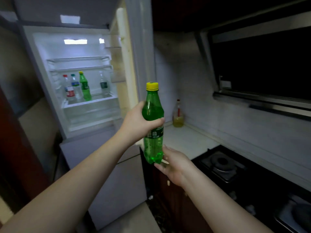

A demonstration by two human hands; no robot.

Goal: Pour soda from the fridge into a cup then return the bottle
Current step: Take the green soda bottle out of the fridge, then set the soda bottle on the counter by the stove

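A green soda bottle (153, 111) with a yellow cap stands upright in mid-air in front of me, cap on. My left hand (136, 123) grips it around the upper body, above the dark label. Under the bottle's base my right hand (173, 165) lies with its fingers stretched out, touching the bottom. Behind, the fridge (79, 81) stands with its door open and its inside lit. No cup is in view.
On a fridge shelf stand a second green bottle (85, 86), two clear bottles to its left and another (104, 84) to its right. An oil bottle (178, 115) stands in the corner of the white counter (186, 140). A black gas hob (222, 163) lies right, a range hood above.
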